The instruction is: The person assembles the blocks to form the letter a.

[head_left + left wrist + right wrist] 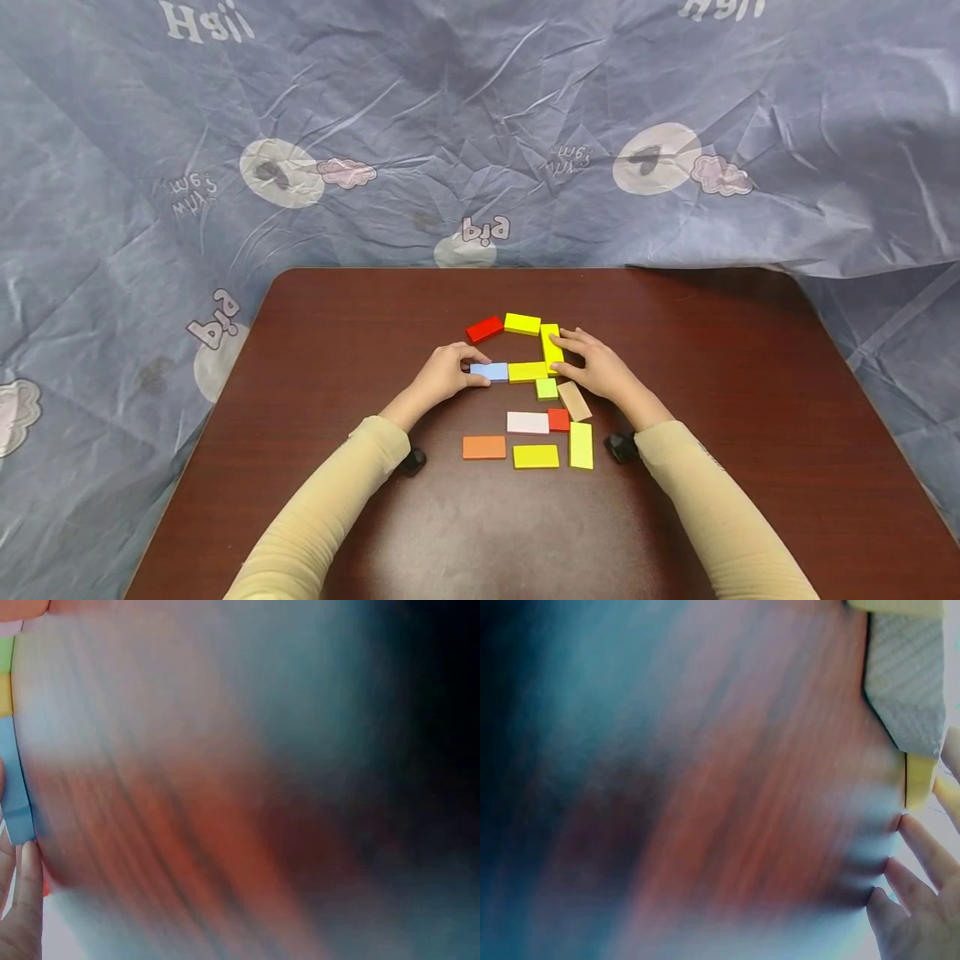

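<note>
My left hand (pixel 444 372) pinches a light-blue block (pixel 489 372), its thumb along the near edge and its fingers at the far edge. In the left wrist view this blue block (pixel 16 780) shows beside the fingertips. The blue block lies end-on to a flat yellow block (pixel 527 372). My right hand (pixel 600 367) touches an upright-lying yellow block (pixel 551 348) with thumb and index finger, the other fingers spread loosely to the right. In the right wrist view, the fingers (pixel 924 844) reach toward a yellow block's end (pixel 919 780), beyond a pale wooden block (pixel 907 679).
A red block (pixel 485 329) and a yellow block (pixel 522 324) lie behind. Nearer are a small green block (pixel 547 389), a tan block (pixel 575 402), a pink block (pixel 527 422), a small red block (pixel 558 419), an orange block (pixel 483 447) and further yellow blocks (pixel 536 457).
</note>
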Demonstrator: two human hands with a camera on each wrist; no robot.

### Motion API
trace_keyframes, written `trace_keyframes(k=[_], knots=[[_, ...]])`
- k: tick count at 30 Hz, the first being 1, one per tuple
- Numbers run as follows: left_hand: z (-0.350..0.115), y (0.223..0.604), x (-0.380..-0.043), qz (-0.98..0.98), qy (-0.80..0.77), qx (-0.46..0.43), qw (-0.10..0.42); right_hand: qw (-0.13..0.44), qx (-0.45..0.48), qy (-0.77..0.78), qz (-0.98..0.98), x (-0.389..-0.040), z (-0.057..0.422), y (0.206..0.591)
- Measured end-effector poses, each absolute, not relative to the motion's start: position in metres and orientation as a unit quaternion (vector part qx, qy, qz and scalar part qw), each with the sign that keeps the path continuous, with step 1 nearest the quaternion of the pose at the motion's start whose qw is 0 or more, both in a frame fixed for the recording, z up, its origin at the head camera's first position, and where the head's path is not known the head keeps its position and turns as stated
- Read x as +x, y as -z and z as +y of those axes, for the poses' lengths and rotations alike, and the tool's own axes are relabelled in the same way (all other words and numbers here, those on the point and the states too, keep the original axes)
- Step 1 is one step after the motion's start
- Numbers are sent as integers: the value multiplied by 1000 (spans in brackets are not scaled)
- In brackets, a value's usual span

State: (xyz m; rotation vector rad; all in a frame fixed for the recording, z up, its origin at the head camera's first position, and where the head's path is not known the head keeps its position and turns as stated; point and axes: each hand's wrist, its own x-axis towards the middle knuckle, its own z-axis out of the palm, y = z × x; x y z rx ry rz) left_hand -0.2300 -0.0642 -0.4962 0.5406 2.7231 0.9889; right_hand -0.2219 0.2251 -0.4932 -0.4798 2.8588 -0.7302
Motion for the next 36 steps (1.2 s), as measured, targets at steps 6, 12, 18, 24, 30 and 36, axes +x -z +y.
trace_keyframes(k=[6,12,18,24,30,36], knots=[[-61,496,-229,918,-334,195,89,73,-159,241,955,-222,227,495],[-63,496,-227,922,-318,208,75,75,-160,241,954,-222,226,494],[-63,494,-224,928,-300,212,64,72,-161,241,954,-222,225,494],[-60,491,-218,938,-225,263,17,72,-158,242,955,-222,226,495],[-58,488,-214,942,-193,276,-13,70,-162,242,954,-222,226,496],[-57,491,-213,942,-183,280,-28,71,-163,244,953,-223,226,495]])
